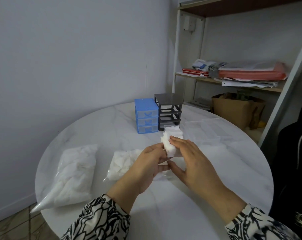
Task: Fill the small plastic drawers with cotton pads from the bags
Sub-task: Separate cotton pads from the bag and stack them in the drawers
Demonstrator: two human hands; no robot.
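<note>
My left hand pinches a stack of white cotton pads over a clear plastic drawer on the table. My right hand lies against the stack's right side with straight fingers, thumb low by the drawer's near end. More pads fill the drawer's far end. Two clear bags of cotton pads lie to the left: a large one and a smaller open one. A blue three-drawer unit and an empty dark grey drawer frame stand behind.
Two empty clear drawers lie side by side to the right of the hands on the round white marble table. A shelf with papers and red folders and a brown paper bag stand beyond the table's right.
</note>
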